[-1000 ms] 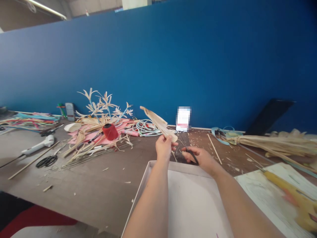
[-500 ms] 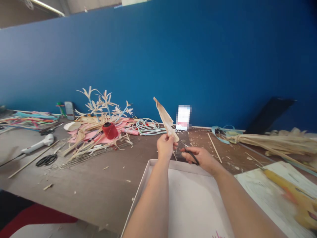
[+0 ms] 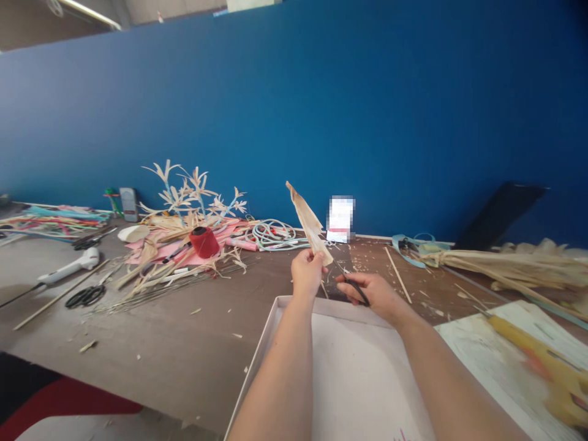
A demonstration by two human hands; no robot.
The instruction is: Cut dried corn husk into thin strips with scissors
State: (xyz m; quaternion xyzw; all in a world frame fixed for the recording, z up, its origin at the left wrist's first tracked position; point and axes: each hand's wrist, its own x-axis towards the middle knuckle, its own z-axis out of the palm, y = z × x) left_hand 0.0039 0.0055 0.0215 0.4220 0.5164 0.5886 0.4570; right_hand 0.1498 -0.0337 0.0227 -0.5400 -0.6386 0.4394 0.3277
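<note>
My left hand pinches the lower end of a dried corn husk, a pale tapering piece with a brown tip that points up and to the left. In my right hand is a pair of scissors with black handles, fingers wrapped round the grips. The blades point up and left toward the husk's lower edge; whether they touch it I cannot tell. Below both forearms lies a white box lid with a low rim.
Left on the table are husk flowers on blue stems, a red thread spool, black scissors and a white glue gun. A lit phone leans by the blue wall. Rightward lie a husk bundle and a yellow tool.
Hardly anything differs. The husk and both hands keep nearly the same place, with only a very slight shift of the view.
</note>
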